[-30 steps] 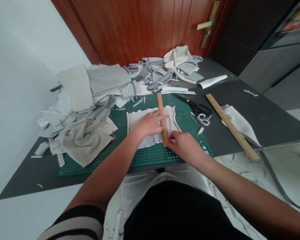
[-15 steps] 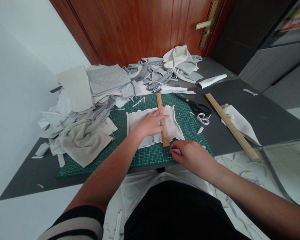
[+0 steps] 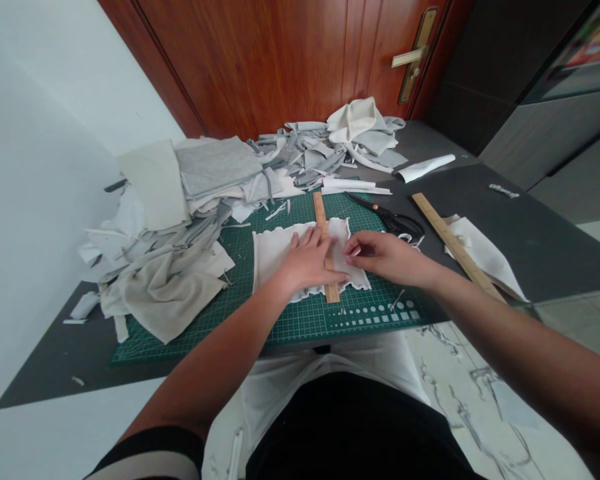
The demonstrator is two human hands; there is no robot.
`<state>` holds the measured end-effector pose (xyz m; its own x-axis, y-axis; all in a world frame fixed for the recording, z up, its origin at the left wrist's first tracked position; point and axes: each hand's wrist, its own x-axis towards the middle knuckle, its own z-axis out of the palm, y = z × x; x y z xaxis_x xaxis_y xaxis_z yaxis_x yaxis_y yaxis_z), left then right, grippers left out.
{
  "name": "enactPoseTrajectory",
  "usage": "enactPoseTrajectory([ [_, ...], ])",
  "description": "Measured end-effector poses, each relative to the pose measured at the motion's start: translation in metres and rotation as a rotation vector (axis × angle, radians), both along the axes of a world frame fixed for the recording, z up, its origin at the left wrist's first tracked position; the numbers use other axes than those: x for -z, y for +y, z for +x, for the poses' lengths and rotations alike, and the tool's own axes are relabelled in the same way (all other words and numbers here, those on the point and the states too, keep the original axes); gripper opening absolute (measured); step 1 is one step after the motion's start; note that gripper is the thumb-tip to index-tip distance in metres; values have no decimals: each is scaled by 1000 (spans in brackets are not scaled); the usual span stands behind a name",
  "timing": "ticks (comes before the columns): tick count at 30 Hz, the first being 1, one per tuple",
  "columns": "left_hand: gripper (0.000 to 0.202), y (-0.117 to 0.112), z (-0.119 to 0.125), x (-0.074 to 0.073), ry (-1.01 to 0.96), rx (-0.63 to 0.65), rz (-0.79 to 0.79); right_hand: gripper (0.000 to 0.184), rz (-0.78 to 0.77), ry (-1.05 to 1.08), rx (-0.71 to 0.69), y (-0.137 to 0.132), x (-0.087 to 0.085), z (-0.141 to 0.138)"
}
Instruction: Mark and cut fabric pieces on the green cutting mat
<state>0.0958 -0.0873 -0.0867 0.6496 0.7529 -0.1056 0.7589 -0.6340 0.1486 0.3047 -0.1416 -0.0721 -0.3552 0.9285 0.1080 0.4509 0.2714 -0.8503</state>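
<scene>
A white piece of fabric (image 3: 273,248) with wavy, curled edges lies flat on the green cutting mat (image 3: 290,327). Across it runs a wooden ruler (image 3: 333,292), nearly upright in view. My left hand (image 3: 310,261) rests with spread fingers on ruler and fabric, pressing them down. Just right of the ruler, my right hand (image 3: 387,257) is over the fabric with its thumb and fingers pinched together. A small pale bit shows at those fingertips, too small to name. Black-handled scissors (image 3: 393,219) lie beyond the right hand, partly hidden behind it.
Piled grey and beige cloth (image 3: 165,287) covers the left side, and more scraps (image 3: 315,150) heap up against the wooden door (image 3: 270,60). A second wooden ruler (image 3: 450,240) lies over white fabric (image 3: 490,257) at the right. A rolled white strip (image 3: 425,167) sits behind it.
My right hand has moved up from the ruler's near end to beside its middle, over the fabric. My left hand has slid slightly nearer, its thumb now across the ruler.
</scene>
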Motion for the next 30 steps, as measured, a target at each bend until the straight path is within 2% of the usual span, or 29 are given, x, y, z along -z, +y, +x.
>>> enactPoseTrajectory([
  [5, 130, 2, 0, 4, -19, -37, -1, 16, -36, -180, -180, 20, -2, -15],
  [10, 132, 2, 1, 6, 11, -35, 5, 22, -59, -234, -283, 32, -1, -18],
  [13, 132, 2, 1, 8, 17, -31, 14, 25, -94, -223, -302, 37, 3, -15],
  [16, 133, 2, 1, 9, 20, -29, 12, 24, -134, -108, -337, 41, 9, -15],
  [19, 134, 2, 1, 10, 16, -30, 12, 26, -167, 2, -319, 42, 16, -15],
  [23, 133, 1, 1, 9, 15, -41, 9, 33, -219, 48, -282, 42, 22, -13],
  [30, 132, 0, 0, 9, 8, -50, 20, 33, -176, 7, -104, 29, 22, -9],
])
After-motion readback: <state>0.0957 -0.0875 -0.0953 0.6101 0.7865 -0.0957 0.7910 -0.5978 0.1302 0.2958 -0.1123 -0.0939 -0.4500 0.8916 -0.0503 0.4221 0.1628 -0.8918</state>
